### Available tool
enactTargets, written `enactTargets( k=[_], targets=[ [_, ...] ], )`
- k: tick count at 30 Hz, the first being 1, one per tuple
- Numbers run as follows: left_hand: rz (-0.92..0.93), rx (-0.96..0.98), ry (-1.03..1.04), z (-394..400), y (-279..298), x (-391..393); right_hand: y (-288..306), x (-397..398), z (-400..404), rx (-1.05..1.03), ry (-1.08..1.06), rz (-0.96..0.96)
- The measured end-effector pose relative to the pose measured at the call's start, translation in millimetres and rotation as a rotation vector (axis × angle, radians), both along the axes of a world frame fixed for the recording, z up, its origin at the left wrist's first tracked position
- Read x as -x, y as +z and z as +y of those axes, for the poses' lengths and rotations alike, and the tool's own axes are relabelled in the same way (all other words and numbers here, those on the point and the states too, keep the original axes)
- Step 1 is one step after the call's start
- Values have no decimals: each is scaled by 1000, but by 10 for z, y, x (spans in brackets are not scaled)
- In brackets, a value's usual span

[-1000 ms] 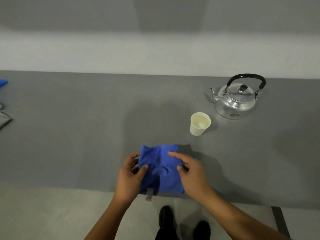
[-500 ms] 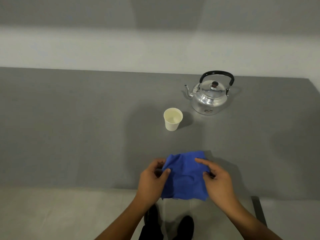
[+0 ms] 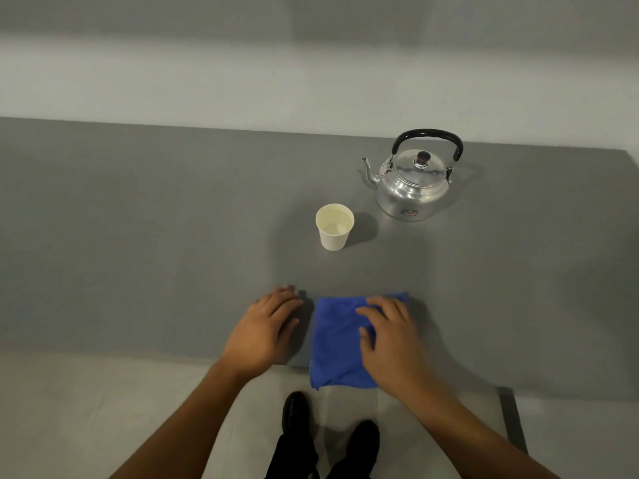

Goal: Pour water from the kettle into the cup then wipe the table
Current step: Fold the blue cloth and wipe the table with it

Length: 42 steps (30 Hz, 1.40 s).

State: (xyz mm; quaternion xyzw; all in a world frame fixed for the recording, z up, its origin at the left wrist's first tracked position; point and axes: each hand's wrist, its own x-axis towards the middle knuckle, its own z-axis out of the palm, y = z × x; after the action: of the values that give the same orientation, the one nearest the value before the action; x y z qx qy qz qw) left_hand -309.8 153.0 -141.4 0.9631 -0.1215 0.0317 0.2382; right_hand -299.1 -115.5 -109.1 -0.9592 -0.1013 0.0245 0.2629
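Note:
A folded blue cloth (image 3: 337, 340) lies at the near edge of the grey table (image 3: 138, 219), its lower part hanging over the edge. My right hand (image 3: 389, 340) presses flat on the cloth's right half, fingers spread. My left hand (image 3: 264, 328) rests flat on the bare table just left of the cloth, holding nothing. A white paper cup (image 3: 334, 226) with water in it stands upright beyond the cloth. The shiny metal kettle (image 3: 413, 181) with a black handle sits to the cup's right rear, spout pointing left.
The table's right end (image 3: 629, 157) shows at the far right. A pale wall runs behind the table. My two black shoes (image 3: 295, 409) stand on the light floor below the near edge.
My left hand has let go of the cloth and now lies on the table beside it. My right hand has flattened onto the cloth, which now lies smoother.

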Motion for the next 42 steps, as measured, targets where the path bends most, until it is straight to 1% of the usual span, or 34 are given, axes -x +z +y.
enactTargets(
  k=[3,5,6,8,11,14,17,19,21,24,26,28,30,32,34,36,38,42],
  targets=[
    [43,-39,6,144,-41,-79,-67,61,216,29,53,107],
    [61,-31,18,158,-66,-116,-156,105,301,62,68,153],
    [60,-24,25,153,-83,-120,-197,124,322,99,81,142],
    [57,-15,35,139,-123,-106,-261,160,330,153,114,57],
    [46,-14,42,132,-142,-98,-343,188,244,154,167,-19],
    [37,-19,45,124,-144,-89,-406,217,14,165,241,-42],
    [42,-15,58,130,-156,-75,-426,195,-317,224,299,-111],
    [36,-5,59,133,-167,-75,-417,105,-480,225,288,-117],
    [34,4,62,132,-178,-77,-396,-25,-475,210,237,-81],
    [46,-2,73,132,-179,-76,-371,-214,-161,140,129,-8],
    [47,-12,80,127,-170,-71,-361,-260,88,89,131,6],
    [35,-7,88,116,-163,-73,-380,-219,210,111,254,0],
    [31,-4,99,113,-159,-75,-405,-132,142,128,418,2],
    [20,-3,107,113,-162,-72,-429,-83,-97,119,546,1],
    [16,1,123,118,-168,-67,-449,-121,-396,147,611,-9],
    [25,2,147,122,-173,-62,-442,-266,-635,112,561,20],
    [37,-4,157,125,-178,-62,-422,-478,-689,74,476,39],
    [36,-13,163,127,-176,-54,-395,-689,-258,51,361,98]
  ],
)
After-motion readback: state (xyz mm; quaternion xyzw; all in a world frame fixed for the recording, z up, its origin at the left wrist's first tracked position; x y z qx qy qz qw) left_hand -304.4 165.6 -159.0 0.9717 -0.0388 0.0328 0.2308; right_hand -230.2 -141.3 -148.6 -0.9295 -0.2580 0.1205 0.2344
